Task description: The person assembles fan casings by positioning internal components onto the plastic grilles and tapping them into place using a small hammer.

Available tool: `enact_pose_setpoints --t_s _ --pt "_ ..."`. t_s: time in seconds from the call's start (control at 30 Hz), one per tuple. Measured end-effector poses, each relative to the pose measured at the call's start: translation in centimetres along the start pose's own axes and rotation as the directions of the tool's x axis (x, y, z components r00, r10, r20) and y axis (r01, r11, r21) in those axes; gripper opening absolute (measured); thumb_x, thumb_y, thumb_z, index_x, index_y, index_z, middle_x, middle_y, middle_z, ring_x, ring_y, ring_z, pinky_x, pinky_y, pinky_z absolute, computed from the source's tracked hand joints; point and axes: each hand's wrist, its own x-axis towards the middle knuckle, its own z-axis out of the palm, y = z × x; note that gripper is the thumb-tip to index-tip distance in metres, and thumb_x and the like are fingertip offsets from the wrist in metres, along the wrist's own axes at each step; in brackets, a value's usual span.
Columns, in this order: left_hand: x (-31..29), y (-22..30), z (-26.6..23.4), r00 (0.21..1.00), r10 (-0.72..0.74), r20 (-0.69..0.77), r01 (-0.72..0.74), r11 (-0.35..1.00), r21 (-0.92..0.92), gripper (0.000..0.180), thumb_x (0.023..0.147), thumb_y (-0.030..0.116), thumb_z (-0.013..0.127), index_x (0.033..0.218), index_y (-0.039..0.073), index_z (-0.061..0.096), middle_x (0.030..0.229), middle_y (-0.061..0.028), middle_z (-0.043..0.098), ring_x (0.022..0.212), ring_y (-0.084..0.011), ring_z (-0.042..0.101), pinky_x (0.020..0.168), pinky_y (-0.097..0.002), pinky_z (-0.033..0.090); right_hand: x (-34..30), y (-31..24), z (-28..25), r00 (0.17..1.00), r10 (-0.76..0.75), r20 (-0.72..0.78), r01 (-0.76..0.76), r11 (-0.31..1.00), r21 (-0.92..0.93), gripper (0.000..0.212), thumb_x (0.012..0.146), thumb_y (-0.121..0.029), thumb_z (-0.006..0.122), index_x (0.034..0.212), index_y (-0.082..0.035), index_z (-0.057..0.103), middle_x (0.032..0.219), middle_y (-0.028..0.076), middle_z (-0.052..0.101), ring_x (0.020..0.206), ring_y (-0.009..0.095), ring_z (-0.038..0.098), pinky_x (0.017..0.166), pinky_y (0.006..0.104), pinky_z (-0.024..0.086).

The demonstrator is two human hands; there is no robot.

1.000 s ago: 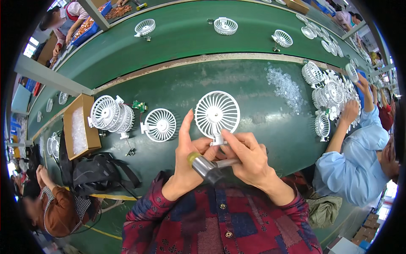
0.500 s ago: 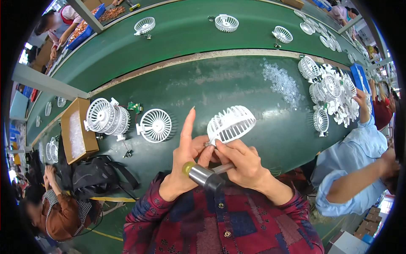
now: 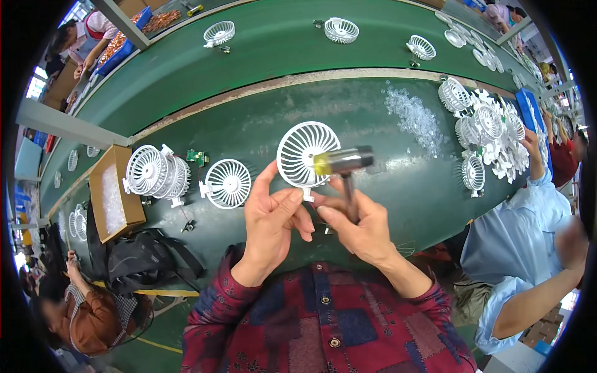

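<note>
My left hand [image 3: 267, 221] is closed at the lower edge of a round white slatted fan cage [image 3: 292, 152], its thumb and fingers by the small stem. The cage is raised over the green bench, slats facing me. In my right hand [image 3: 367, 230] is the handle of a small mallet [image 3: 348, 160]. Its head, yellow at one end and black at the other, crosses in front of the cage's right side and hides part of it. My right fingertips are close to the stem; whether they touch it I cannot tell.
Left of my hands lie a single cage [image 3: 229, 184], stacked cages [image 3: 149, 171], a green circuit board [image 3: 198, 158], an open carton [image 3: 132, 211] and a black backpack [image 3: 140, 258]. Clear small parts [image 3: 413, 118] and piled cages [image 3: 488, 124] lie right, beside a blue-sleeved co-worker [image 3: 519, 248]. A belt [image 3: 280, 43] runs behind.
The cage has turned from tilted to facing me and moved up and left. The mallet head has swung from below my hands to above them. My raised left index finger has lowered to the cage.
</note>
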Motion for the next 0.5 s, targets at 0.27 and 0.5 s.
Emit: enact_pose_setpoints --t_s 0.27,0.5 --pt "0.0 0.0 -0.2 1.0 0.02 -0.014 -0.018 0.996 0.089 0.064 0.095 0.009 0.056 0.147 0.0 0.02 0.095 -0.0244 0.066 0.058 -0.0172 0.062 0.044 -0.0261 0.052 0.8 -0.5 -1.0 0.982 -0.163 0.092 0.186 0.904 -0.384 0.036 0.077 -0.006 0.076 0.111 0.0 0.062 0.082 0.005 0.063 0.06 0.008 0.053 0.05 0.0248 0.041" --pt "0.2 0.1 -0.1 0.998 0.043 -0.04 -0.033 0.974 0.224 0.064 0.093 0.002 0.055 0.146 0.004 0.02 0.091 -0.0221 0.066 0.054 -0.0185 0.061 0.044 -0.0278 0.051 0.6 -0.1 -1.1 0.937 -0.337 0.088 0.327 0.767 -0.551 0.022 0.074 -0.002 0.072 0.093 -0.003 0.062 0.078 0.006 0.056 0.056 0.019 0.057 0.049 0.0304 0.045"
